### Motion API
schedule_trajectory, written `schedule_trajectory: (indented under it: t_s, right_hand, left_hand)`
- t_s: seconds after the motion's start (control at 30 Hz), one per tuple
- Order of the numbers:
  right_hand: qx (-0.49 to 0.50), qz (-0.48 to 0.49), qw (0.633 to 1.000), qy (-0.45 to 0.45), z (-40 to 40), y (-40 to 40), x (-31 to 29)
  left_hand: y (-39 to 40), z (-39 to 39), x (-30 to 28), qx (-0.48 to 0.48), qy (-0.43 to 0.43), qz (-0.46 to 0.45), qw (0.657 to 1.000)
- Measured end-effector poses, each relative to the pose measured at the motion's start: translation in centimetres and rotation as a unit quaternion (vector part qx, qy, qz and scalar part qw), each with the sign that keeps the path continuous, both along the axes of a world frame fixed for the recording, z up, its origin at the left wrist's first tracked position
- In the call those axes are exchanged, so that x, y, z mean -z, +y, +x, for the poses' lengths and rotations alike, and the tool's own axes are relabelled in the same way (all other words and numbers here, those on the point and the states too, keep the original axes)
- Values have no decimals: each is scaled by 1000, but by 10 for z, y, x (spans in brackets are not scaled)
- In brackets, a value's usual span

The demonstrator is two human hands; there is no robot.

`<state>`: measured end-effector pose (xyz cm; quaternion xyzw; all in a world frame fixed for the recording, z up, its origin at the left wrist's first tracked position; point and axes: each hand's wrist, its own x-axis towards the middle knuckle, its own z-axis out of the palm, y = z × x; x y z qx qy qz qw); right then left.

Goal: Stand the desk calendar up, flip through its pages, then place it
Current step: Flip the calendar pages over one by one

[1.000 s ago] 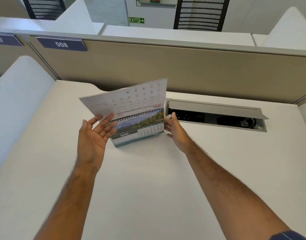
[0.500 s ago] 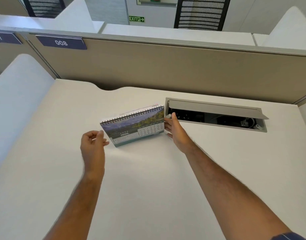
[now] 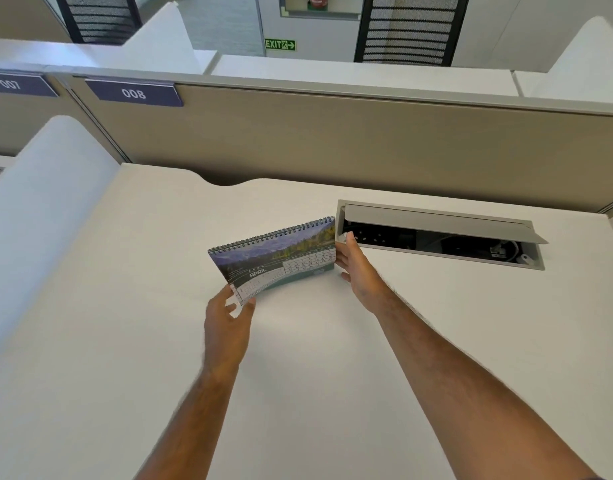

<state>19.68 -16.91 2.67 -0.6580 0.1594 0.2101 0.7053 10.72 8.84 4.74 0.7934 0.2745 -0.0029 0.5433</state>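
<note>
A spiral-bound desk calendar (image 3: 280, 258) stands upright on the white desk (image 3: 315, 358), showing an April page with a mountain and forest photo. My left hand (image 3: 228, 320) pinches the lower left corner of that front page, which curls up off the stand. My right hand (image 3: 355, 268) holds the calendar's right edge, thumb up near the spiral binding. Both forearms reach in from the bottom of the view.
An open grey cable box (image 3: 440, 233) is set into the desk just right of the calendar, touching my right hand's far side. A beige partition (image 3: 332, 147) with a "008" label (image 3: 133, 94) closes the desk's far edge. A white side divider (image 3: 38, 209) stands at left.
One second ago my left hand flipped a page over the spiral. It dropped back away from the calendar, then returned and took hold of the April page's lower left corner. The right hand stayed put.
</note>
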Motion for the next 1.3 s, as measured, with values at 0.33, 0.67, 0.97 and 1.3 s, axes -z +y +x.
schedule_trajectory:
  t_s: [0.33, 0.67, 0.97, 1.3]
  right_hand:
    - [0, 2, 1000, 0, 0, -1, -2]
    - [6, 4, 1000, -2, -1, 0, -2]
    - [11, 61, 998, -8, -8, -1, 0]
    - [6, 43, 999, -31, -8, -1, 3]
  left_hand:
    - [12, 1, -12, -57, 4, -46, 997]
    - [9, -8, -19, -52, -18, -72, 996]
    - [7, -5, -44, -3, -56, -338, 940]
    - [23, 24, -85, -18, -102, -457, 884]
